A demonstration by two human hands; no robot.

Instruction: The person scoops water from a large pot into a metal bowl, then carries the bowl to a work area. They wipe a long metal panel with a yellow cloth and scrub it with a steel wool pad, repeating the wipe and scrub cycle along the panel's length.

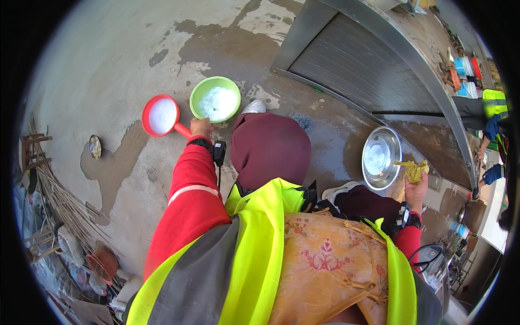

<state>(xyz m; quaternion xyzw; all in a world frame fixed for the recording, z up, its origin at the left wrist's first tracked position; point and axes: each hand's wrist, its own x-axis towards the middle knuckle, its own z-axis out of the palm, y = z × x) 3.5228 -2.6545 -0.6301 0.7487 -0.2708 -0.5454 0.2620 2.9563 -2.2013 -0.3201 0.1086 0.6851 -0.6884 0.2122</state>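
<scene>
My left hand (202,127), its fingers curled, is at the near rim of a green plastic basin (195,90) with white suds in it. Beside it, the handle of a red plastic dipper (183,130) runs behind this hand and wrist; whether I grip the handle or the rim is hidden. White foam (162,116) fills the dipper. At the right, my right hand (416,189) holds a crumpled yellow-green cloth (415,171) next to a shiny metal basin (382,158). The metal basin is between my right foot and a large metal panel (361,61).
Dark wet patches (227,44) spread over the concrete floor. A small round dish (95,147) sits at left, near long thin sticks (69,199) and a reddish-brown basket (102,266). Beyond the panel, at far right, are a person in a high-visibility vest (495,102) and several buckets (465,67).
</scene>
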